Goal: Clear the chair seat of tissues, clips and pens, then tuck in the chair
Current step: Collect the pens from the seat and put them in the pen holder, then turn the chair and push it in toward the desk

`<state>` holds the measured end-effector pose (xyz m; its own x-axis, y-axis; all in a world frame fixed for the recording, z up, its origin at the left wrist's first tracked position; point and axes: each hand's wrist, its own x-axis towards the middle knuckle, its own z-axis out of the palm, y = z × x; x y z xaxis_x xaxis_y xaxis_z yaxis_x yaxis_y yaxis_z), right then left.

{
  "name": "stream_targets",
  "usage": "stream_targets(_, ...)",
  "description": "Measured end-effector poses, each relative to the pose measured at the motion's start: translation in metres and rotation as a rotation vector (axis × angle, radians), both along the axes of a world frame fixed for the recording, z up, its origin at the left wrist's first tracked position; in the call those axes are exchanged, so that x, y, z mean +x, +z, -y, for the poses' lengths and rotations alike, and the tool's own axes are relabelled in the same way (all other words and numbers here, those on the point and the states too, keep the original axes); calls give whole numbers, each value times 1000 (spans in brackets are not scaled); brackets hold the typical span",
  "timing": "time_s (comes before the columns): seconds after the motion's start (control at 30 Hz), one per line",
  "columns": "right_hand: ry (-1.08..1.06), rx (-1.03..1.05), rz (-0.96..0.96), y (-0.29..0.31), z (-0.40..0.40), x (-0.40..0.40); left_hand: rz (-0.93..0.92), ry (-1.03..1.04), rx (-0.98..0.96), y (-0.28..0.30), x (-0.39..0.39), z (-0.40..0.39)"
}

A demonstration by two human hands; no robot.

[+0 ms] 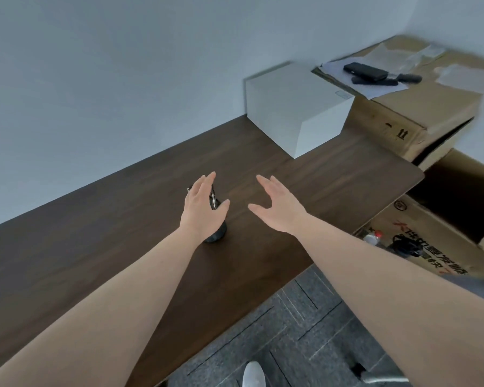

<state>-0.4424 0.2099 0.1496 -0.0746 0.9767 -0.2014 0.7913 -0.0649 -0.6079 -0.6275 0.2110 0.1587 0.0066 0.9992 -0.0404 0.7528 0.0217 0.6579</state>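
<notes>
Two hands, left hand (200, 208) and right hand (277, 205), both spread wide and empty over one dark desk (95, 247), one black pen holder (215, 233) with pens at 6 o'clock under left palm, one white box (296, 107) at 1 o'clock.

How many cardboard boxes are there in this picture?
2. One closed cardboard box stands at the far right beside the white box, with papers and dark items on top. One open cardboard box sits lower, right of the desk. Others may lie outside the view.
</notes>
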Motion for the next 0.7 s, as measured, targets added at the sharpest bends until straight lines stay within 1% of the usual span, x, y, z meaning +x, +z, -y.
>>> stream_targets(0.2, -67, 17, 53, 7, 78, 85, -101, -59, -17, 6, 61, 60)
stream_targets(0.33, -160, -49, 78, -3, 149, 155, -160, -137, -85, 4, 120, 107)
stream_targets(0.43, -230, -115, 120, -13, 199, 210, -162, -198, -104, 0, 168, 138)
stream_targets(0.6, -418, -181, 178, -30, 276, 290, -181, -396, -161, -9, 247, 178)
stream_targets(0.7, -539, -237, 171, -37, 324, 326, -192, -531, -184, -21, 293, 192)
